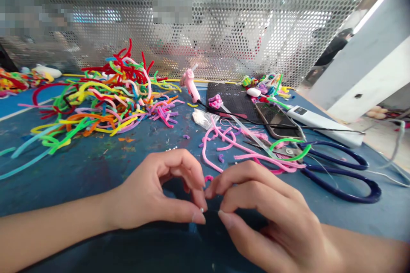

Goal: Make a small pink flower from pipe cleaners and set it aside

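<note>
My left hand point(156, 192) is closed in a pinch, with a tiny white bead point(202, 210) between thumb and fingertip. Close beside it, my right hand point(272, 213) is also pinched. A faint, thin clear thread point(212, 211) runs from its fingertips toward the bead; most of it is too fine to make out. Both hands are just above the table's front edge, fingertips almost meeting. Just behind the fingertips lies a short bent pink pipe cleaner piece point(209, 178). A few more white beads point(173, 148) rest beyond my left hand.
A large tangle of coloured pipe cleaners point(96, 98) covers the left. Behind my right hand are blue-handled scissors point(346, 183), pink pipe cleaners point(224, 138), a phone point(278, 119), a white power strip point(326, 126) and a pink glue gun point(191, 85). Perforated metal mesh point(224, 47) borders the back.
</note>
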### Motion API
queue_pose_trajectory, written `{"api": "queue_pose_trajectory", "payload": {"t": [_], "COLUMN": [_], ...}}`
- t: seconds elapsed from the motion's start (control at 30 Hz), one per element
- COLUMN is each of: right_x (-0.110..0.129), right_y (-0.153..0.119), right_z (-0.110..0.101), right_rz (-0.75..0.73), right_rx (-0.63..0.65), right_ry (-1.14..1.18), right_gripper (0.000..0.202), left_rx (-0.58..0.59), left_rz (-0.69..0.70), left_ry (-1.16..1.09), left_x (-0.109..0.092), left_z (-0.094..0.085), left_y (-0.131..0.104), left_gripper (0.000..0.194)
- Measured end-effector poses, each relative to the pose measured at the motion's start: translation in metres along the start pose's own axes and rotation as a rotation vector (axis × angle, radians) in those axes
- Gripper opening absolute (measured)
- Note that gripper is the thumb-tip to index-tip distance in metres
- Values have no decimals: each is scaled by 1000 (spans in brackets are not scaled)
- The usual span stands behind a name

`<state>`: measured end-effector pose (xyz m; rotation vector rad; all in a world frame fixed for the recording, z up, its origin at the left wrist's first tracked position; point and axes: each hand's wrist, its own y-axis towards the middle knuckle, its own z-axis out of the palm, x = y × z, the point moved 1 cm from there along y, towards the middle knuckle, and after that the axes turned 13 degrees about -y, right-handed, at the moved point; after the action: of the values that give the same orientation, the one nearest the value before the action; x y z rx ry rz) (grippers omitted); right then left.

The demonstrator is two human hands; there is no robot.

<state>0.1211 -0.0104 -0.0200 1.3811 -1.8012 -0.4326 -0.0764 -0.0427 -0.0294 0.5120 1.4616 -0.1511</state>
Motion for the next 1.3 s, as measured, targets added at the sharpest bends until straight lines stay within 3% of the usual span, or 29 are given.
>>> {"api": "queue_pose_trajectory", "payload": {"t": [0.17, 0.27, 0.37, 0.47, 0.73, 1.3], "right_x": [-1, -1, -1, -2, -2, -2], "right_y": [0, 0, -1, -2, 0, -1], "right_z": [-1, 0, 2, 3, 3, 7], "right_rz": [-10, -4, 7, 17, 17, 41], "right_rx": [11, 0, 7, 18, 32, 106], "right_ry": [-5, -2, -1, 2, 12, 17], "right_gripper": [10, 10, 10, 9, 14, 12], "left_rx": [-17, 69, 108, 112, 46, 90], "left_rz": [321, 358, 454, 523, 553, 523], "left_ry": [490, 747, 875, 929, 931, 996], "left_x": [-12, -18, -20, -15, -12, -13], "left_z": [3, 6, 9, 10, 9, 11], "left_y": [-2, -3, -7, -12, -11, -10], "left_gripper": [17, 5, 11, 15, 17, 13]}}
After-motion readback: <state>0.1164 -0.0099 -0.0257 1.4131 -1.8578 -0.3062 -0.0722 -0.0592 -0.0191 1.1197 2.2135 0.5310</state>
